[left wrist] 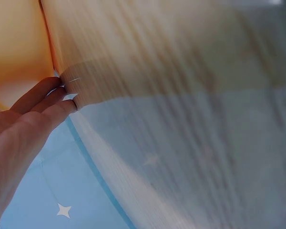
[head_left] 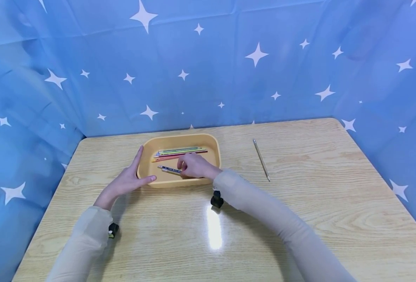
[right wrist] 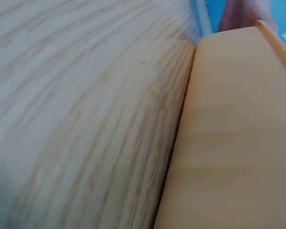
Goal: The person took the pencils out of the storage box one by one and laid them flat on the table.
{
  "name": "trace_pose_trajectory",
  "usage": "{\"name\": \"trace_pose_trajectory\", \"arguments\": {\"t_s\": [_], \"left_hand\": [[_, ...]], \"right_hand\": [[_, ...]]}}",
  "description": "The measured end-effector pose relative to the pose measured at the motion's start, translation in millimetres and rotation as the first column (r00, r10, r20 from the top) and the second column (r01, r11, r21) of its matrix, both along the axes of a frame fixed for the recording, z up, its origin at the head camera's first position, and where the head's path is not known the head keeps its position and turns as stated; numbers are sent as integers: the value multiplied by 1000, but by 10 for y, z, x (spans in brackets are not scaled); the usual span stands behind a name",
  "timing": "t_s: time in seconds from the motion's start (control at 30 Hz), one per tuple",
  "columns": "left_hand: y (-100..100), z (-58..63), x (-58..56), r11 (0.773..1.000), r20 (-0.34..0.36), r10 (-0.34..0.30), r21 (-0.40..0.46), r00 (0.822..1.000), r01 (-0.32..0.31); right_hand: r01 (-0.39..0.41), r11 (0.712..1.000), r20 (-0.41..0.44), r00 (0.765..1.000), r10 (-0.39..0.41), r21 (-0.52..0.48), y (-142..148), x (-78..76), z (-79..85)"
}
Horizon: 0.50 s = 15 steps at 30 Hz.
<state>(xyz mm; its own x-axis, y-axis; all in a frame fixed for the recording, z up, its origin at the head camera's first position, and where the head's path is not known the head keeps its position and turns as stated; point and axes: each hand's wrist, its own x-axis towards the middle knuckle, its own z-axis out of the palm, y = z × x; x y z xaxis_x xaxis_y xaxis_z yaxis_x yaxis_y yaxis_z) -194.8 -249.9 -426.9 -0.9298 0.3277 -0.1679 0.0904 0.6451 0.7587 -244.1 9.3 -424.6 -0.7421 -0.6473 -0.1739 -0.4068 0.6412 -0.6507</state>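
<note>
Left hand (head_left: 128,179): fingers straight, spread against the tray's (head_left: 160,184) left end, gripping nothing.
Right hand (head_left: 195,165): wrist over front rim, fingers curled down at two front pencils (head_left: 169,169); fingertips hidden, cannot tell if pinching.
Tray: near table's (head_left: 317,196) far edge, toward far left corner.

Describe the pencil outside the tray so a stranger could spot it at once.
On the wooden table, find the tan tray. Right of it lies a thin, dull-gold pencil. It alone rests on bare wood; the other pencils in view are inside the tray.
</note>
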Motion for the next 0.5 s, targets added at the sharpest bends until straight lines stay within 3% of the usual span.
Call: {"name": "trace_pose_trajectory", "arguments": {"t_s": [0.5], "left_hand": [[-17,-18,-4,1000,-24,-8,12,1000,8]], "right_hand": [[64,983,164,986,-35,-170,25,-42,-3]]}}
